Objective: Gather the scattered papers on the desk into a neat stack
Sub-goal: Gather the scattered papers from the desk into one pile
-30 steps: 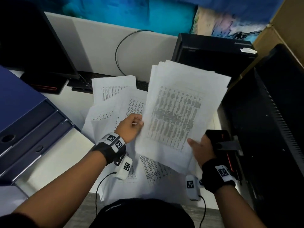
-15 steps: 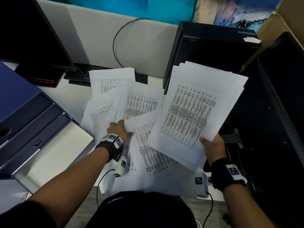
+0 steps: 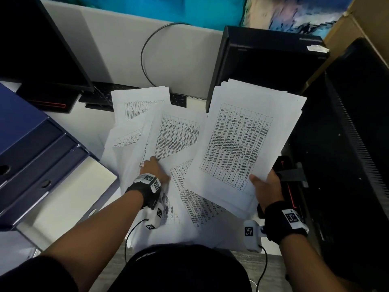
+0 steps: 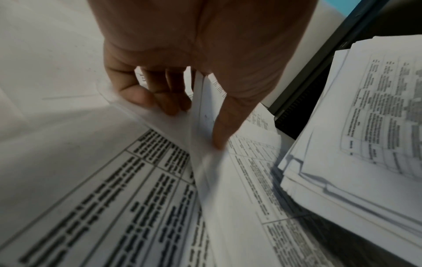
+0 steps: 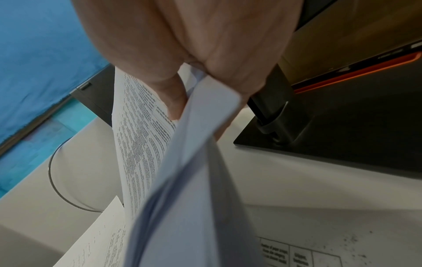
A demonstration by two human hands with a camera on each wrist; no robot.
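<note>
The loose papers (image 3: 174,144) lie fanned and overlapping on the worktop (image 3: 63,207) under and ahead of the left hand. A gathered stack (image 3: 246,144) is raised off the worktop in the right hand, its edges not yet flush.

The left hand (image 3: 154,169) pinches one sheet (image 4: 198,130) between thumb and fingertips (image 4: 169,106) at its near corner; the wrist view shows the corner lifted and curling. The right hand (image 3: 265,186) grasps the stack at its lower corner, thumb on the printed face, fingers behind.

Handling, as judged: each sheet is light, thin and limp. It bends under its own weight when held by one corner, and it slides easily over neighbouring sheets. Take hold at a corner or short edge, where a sheet can be peeled up from those below. The stack is stiffer than a single sheet but may splay if the grip is slack; support it near the middle of an edge.

Left of the left hand stand blue file boxes (image 3: 31,144). Beyond the papers lie a keyboard (image 3: 101,98) and a looped cable (image 3: 147,55). Right of the right hand stands a monitor (image 3: 347,144).
</note>
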